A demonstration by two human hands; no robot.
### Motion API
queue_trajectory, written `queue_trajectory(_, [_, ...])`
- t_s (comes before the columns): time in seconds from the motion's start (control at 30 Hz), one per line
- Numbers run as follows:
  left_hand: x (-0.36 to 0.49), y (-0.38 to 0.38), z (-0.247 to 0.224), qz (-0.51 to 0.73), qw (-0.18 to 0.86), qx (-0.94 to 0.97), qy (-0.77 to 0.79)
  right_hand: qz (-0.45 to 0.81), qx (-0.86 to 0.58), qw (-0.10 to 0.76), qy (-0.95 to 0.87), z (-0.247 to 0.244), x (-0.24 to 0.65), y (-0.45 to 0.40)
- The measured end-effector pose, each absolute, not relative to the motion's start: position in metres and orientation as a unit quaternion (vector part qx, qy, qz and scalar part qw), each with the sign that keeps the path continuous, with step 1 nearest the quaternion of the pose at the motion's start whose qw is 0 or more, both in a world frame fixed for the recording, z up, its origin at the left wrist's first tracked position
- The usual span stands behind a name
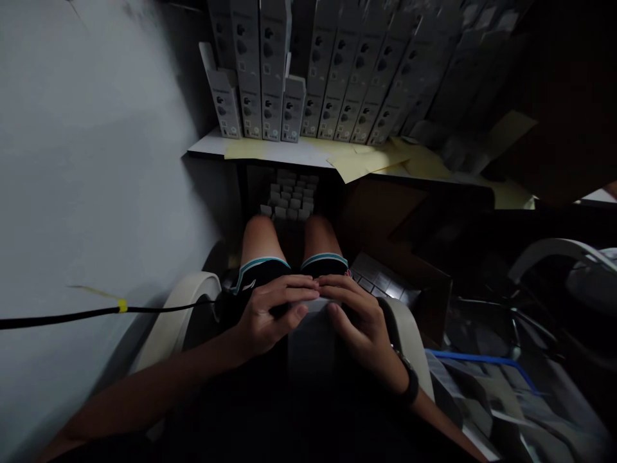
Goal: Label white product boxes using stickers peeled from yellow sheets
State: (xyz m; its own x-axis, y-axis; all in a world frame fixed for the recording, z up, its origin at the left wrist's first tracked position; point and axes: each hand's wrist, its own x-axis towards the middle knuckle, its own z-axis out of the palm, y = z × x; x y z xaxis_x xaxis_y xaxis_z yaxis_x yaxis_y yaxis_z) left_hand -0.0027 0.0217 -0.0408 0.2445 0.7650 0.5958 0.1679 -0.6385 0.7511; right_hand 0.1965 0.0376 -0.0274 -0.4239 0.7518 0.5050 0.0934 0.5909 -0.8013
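Note:
A slim pale carton (312,341) lies lengthwise over my lap, its near part lost in deep shadow. At its far end my left hand (272,312) curls around the left side, fingers laid across the end and thumb close to the top edge. My right hand (360,316), with a dark watch on the wrist, grips the same end from the right, its thumb on the near side of the edge. The fingertips of both hands meet over the middle of that end.
Rows of printed cartons (272,83) stand on a desk (299,153) ahead, with yellow sheets (357,164) at its edge. Below sit packed small boxes (289,196). An open cardboard box (434,302) and blue-rimmed bin (482,357) are at right. A black cable (72,316) crosses left.

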Motion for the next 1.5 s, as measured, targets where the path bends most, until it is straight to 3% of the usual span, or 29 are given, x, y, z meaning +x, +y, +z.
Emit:
queue_trajectory(0.57, [-0.003,0.022,-0.032,0.519,0.263,0.725,0.368,0.322,-0.289,0.442,-0.785,-0.025,0.19,0.036])
queue_trajectory(1.0, [-0.009,0.027,-0.043,0.514,0.23,0.774,0.288,0.377,-0.255,0.394,-0.799,-0.023,0.205,0.042])
queue_trajectory(1.5, [-0.017,0.039,-0.051,0.478,0.186,0.828,0.226,0.294,-0.229,0.371,-0.851,-0.036,0.215,0.045])
